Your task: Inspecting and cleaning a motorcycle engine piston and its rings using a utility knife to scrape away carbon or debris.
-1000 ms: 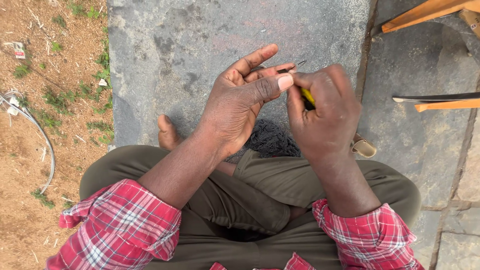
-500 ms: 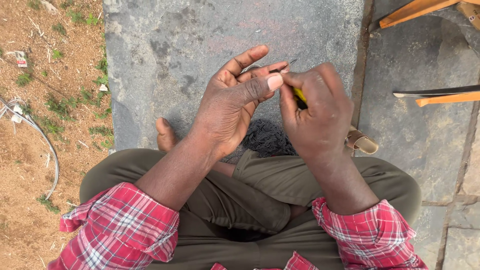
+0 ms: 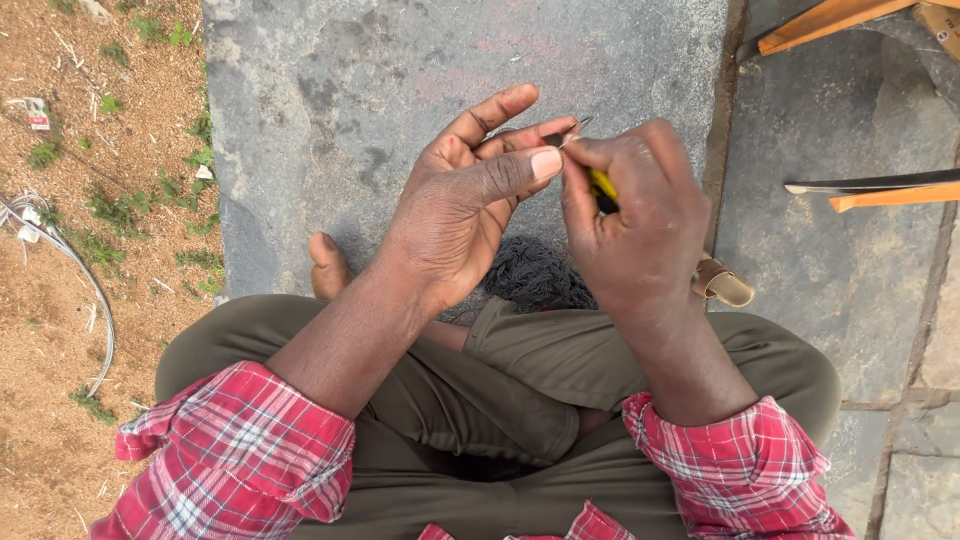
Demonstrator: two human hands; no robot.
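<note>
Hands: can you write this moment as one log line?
left hand: pinching thin metal piece | right hand: gripping yellow-handled tool | under: grey stone slab

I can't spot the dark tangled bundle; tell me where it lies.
In the head view, the dark bundle lies on the stone slab, just beyond the crossed legs and below both hands.

Red-and-white plaid sleeves (image 3: 240,450), olive trousers (image 3: 540,360), yellow tool handle (image 3: 603,190), grey stone slab (image 3: 400,90).

Soft, even daylight — faint shadows, no glare — sharp throughout.
</note>
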